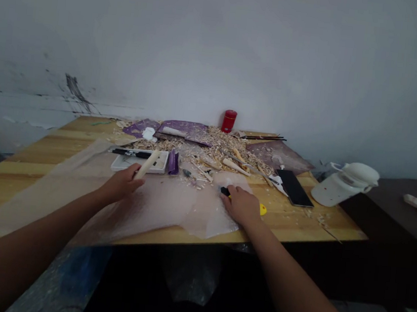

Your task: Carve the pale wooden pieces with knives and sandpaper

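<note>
My left hand (124, 185) is closed around the lower end of a pale wooden stick (148, 163), which tilts up and to the right. Under my right hand (242, 204) lies a yellow and black tool (263, 209) that looks like a utility knife. My fingers are bent over its middle, so only the black front and the yellow rear end show. Both hands are above a translucent plastic sheet (166, 201) on the wooden table. Just beyond my left hand is a white tray (120, 163) with black-handled tools (142, 154) across it.
Wood shavings (225, 142) heap along the back, near a red can (229, 121) and purple sheets (185, 128). A carved pale wooden piece (235, 167) lies mid-table. To the right are a dark phone (295, 188) and a white jug (345, 185) near the table edge.
</note>
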{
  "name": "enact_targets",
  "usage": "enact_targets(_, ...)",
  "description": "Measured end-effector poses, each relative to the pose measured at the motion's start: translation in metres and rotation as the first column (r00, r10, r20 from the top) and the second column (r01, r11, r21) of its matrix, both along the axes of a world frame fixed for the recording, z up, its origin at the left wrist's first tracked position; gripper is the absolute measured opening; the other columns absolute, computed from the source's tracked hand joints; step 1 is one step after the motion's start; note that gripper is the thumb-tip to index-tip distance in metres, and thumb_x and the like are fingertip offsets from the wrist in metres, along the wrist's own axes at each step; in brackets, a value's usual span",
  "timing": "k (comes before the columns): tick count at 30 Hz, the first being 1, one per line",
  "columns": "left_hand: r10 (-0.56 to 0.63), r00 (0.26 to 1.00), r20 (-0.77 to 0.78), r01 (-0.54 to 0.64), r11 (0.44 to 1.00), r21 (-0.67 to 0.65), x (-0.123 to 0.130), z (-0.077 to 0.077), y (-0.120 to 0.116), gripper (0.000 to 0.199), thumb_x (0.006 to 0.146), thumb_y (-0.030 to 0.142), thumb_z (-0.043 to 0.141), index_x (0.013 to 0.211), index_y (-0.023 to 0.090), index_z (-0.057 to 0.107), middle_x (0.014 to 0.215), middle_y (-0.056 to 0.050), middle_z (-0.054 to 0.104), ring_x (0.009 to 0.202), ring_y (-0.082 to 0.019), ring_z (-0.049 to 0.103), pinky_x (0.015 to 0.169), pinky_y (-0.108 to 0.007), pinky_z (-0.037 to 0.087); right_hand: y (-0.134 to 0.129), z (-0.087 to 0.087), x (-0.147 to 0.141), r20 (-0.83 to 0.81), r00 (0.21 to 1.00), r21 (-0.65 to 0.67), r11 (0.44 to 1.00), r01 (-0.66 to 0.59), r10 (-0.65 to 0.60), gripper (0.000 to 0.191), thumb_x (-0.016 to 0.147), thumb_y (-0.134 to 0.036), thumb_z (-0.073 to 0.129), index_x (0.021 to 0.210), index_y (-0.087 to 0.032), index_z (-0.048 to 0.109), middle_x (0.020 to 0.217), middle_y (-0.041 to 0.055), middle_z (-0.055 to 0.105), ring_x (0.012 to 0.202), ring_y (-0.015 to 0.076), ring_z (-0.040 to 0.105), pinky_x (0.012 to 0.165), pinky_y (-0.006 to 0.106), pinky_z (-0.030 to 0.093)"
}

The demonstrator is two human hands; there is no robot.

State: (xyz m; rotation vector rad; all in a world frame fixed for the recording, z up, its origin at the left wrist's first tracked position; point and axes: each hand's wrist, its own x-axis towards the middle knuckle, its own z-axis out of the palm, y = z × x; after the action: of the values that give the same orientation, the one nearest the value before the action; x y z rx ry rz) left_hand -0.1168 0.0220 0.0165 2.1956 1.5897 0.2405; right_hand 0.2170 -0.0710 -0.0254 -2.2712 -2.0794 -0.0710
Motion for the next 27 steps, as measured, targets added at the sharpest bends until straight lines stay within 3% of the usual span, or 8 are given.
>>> enact_targets(3, 0.035, 0.999, 0.042, -0.030, 0.993, -0.117, -0.013, -0.006, -0.007, 0.038, 0.070, 0.033, 0.038, 0.104, 0.016, 0.044, 0.057, 0.003, 0.052, 0.051, -0.014, 0.051, 0.051, -0.023, 0.036, 0.006, 0.002, 0.011, -0.004, 1.000, -0.001, 1.000, 0.013, -0.013, 0.039, 0.083, -0.049, 0.031, 0.105, -0.022, 0.049, 0.095, 0.0078, 0.057, 0.081, 0.0214, 0.055, 0.062, 0.029, 0.036)
enact_targets(5, 0.044, 0.999, 0.027, -0.040, 0.991, -0.127, -0.023, -0.011, -0.007, 0.035, 0.069, 0.032, 0.039, 0.099, 0.017, 0.048, 0.059, 0.001, 0.054, 0.053, -0.015, 0.053, 0.052, -0.024, 0.036, 0.012, 0.005, 0.022, -0.003, 1.000, 0.004, 1.000, 0.031, -0.031, 0.038, 0.083, -0.046, 0.034, 0.108, -0.021, 0.049, 0.096, 0.0086, 0.056, 0.081, 0.0212, 0.055, 0.063, 0.029, 0.037)
enact_targets(10, 0.106, 0.984, -0.145, -0.103, 0.994, 0.029, -0.048, -0.012, 0.002, 0.037, 0.070, 0.035, 0.041, 0.102, 0.019, 0.050, 0.081, -0.005, 0.061, 0.071, -0.020, 0.056, 0.060, -0.026, 0.037, 0.022, 0.009, 0.037, 0.006, 1.000, 0.051, 0.999, 0.017, -0.018, 0.037, 0.082, -0.039, 0.042, 0.113, -0.021, 0.049, 0.103, 0.0103, 0.054, 0.094, 0.0233, 0.049, 0.075, 0.032, 0.035)
enact_targets(13, 0.096, 0.961, -0.259, -0.073, 0.993, 0.098, -0.063, -0.007, 0.006, 0.034, 0.074, 0.036, 0.039, 0.102, 0.020, 0.051, 0.091, -0.006, 0.059, 0.081, -0.022, 0.054, 0.067, -0.027, 0.037, 0.023, 0.008, 0.032, 0.007, 1.000, 0.101, 0.995, -0.002, 0.001, 0.038, 0.081, -0.036, 0.043, 0.114, -0.018, 0.049, 0.109, 0.0125, 0.050, 0.103, 0.0258, 0.042, 0.084, 0.036, 0.030)
enact_targets(16, 0.183, 0.928, -0.325, -0.140, 0.978, 0.152, -0.076, -0.006, 0.010, 0.037, 0.074, 0.039, 0.041, 0.099, 0.014, 0.052, 0.101, -0.012, 0.054, 0.091, -0.027, 0.048, 0.076, -0.036, 0.036, 0.025, 0.008, 0.022, -0.012, 0.999, 0.126, 0.991, -0.046, 0.048, 0.036, 0.082, -0.034, 0.042, 0.114, -0.018, 0.050, 0.111, 0.0119, 0.048, 0.104, 0.0240, 0.041, 0.088, 0.035, 0.028)
enact_targets(18, 0.248, 0.913, -0.324, -0.167, 0.952, 0.258, -0.078, -0.006, 0.013, 0.042, 0.074, 0.040, 0.043, 0.104, 0.012, 0.050, 0.110, -0.016, 0.048, 0.100, -0.031, 0.044, 0.082, -0.041, 0.034, 0.029, 0.010, 0.015, -0.029, 0.995, 0.123, 0.988, -0.092, 0.096, 0.034, 0.082, -0.032, 0.042, 0.112, -0.018, 0.051, 0.109, 0.0106, 0.049, 0.103, 0.0219, 0.041, 0.088, 0.032, 0.028)
enact_targets(22, 0.175, 0.958, -0.227, -0.069, 0.910, 0.409, -0.052, -0.003, 0.012, 0.037, 0.073, 0.035, 0.045, 0.101, 0.011, 0.051, 0.105, -0.013, 0.050, 0.103, -0.026, 0.043, 0.089, -0.035, 0.031, 0.045, 0.018, -0.001, -0.062, 0.979, 0.090, 0.978, -0.187, 0.193, 0.029, 0.082, -0.031, 0.042, 0.105, -0.020, 0.055, 0.104, 0.0073, 0.053, 0.098, 0.0190, 0.045, 0.083, 0.028, 0.032)
enact_targets(27, -0.150, 0.980, -0.133, 0.180, 0.951, 0.252, 0.016, 0.011, 0.003, 0.023, 0.075, 0.029, 0.040, 0.091, 0.017, 0.052, 0.088, -0.006, 0.056, 0.080, -0.018, 0.051, 0.072, -0.028, 0.038, 0.073, 0.027, -0.021, -0.088, 0.957, 0.043, 0.961, -0.274, 0.276, 0.027, 0.084, -0.028, 0.036, 0.095, -0.021, 0.059, 0.092, 0.0065, 0.059, 0.087, 0.0170, 0.051, 0.073, 0.025, 0.034)
